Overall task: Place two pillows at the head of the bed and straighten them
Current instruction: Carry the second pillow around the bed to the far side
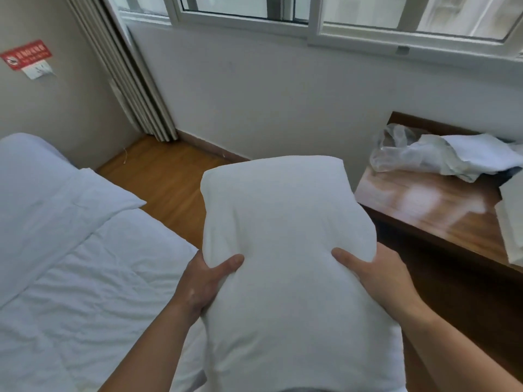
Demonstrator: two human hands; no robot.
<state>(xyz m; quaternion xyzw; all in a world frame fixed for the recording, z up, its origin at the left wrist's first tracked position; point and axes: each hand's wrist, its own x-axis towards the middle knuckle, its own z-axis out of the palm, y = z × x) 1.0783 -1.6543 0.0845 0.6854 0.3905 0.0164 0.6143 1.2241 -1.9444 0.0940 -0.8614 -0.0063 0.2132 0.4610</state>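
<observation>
I hold a white pillow (pixel 285 250) upright in front of me, over the gap between the bed and a desk. My left hand (pixel 202 281) grips its left side with the thumb pressed into the front. My right hand (pixel 382 275) grips its right side the same way. The fingers of both hands are hidden behind the pillow. The bed (pixel 73 278) lies at the left under a wrinkled white duvet. A second white pillow (pixel 42 188) rests on the bed at the far left, near the wall.
A wooden desk (pixel 430 210) stands at the right with a crumpled plastic bag (pixel 402 148) and white cloth (pixel 481 154) on it. Wooden floor (pixel 167 176) runs between bed and wall. A window (pixel 311 15) and a curtain (pixel 127 80) are ahead.
</observation>
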